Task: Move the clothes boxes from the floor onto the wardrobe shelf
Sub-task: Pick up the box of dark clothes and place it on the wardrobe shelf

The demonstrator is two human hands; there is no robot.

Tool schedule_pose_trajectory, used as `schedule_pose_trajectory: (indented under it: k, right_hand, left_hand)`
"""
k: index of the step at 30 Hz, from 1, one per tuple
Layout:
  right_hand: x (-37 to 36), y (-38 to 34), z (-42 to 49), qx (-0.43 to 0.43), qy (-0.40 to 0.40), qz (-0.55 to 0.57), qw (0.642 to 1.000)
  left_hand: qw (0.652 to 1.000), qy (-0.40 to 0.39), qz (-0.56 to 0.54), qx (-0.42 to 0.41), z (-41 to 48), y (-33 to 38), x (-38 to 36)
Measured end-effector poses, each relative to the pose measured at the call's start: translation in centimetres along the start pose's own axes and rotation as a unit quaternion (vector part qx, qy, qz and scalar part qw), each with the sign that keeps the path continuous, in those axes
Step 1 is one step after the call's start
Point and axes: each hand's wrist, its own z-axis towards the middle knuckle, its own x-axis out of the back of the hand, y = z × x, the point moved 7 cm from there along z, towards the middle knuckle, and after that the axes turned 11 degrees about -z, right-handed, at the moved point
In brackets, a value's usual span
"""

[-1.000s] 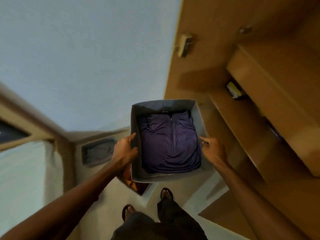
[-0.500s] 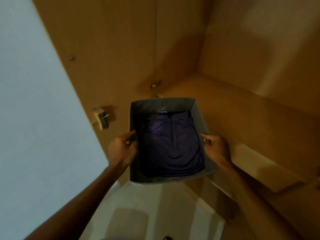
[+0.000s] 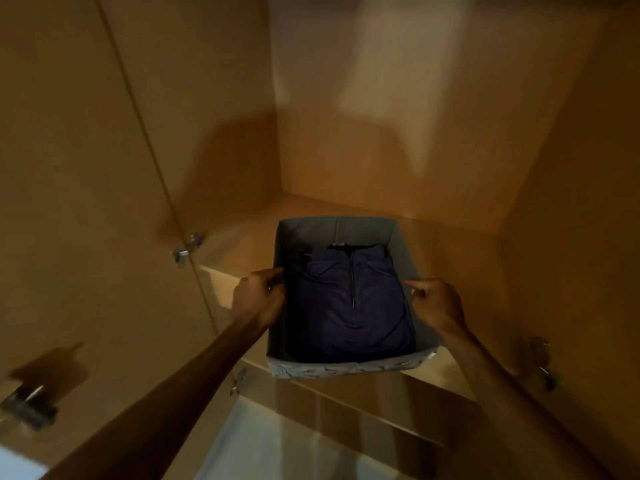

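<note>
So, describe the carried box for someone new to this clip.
Inside the brown wooden wardrobe, find its pale shelf. At the shelf's front edge, the left hand and right hand grip an open-topped grey fabric box. It is the only box in view, holding a folded dark purple zip-neck garment.

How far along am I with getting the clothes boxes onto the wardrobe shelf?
Done: no box sits fully on the shelf. In hand: left hand and right hand grip the rims of the grey box, holding a purple garment, its near end overhanging the shelf edge. Left: slide it in, release; other boxes aren't in view.
</note>
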Motion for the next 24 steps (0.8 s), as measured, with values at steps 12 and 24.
schedule_pose_trajectory:
  k: [12,24]
  right_hand:
    - [1.0,9.2,7.8,-0.157,0.014,-0.029,0.987]
    - [1.6,13.6,6.4,-0.339,-0.084,-0.023,0.937]
  left_hand:
    - [0.97,-0.21,0.062,-0.104,14.0,3.4,-14.4]
    - [0.875,-0.443,0.188,-0.057,17.1,5.4,-24.1]
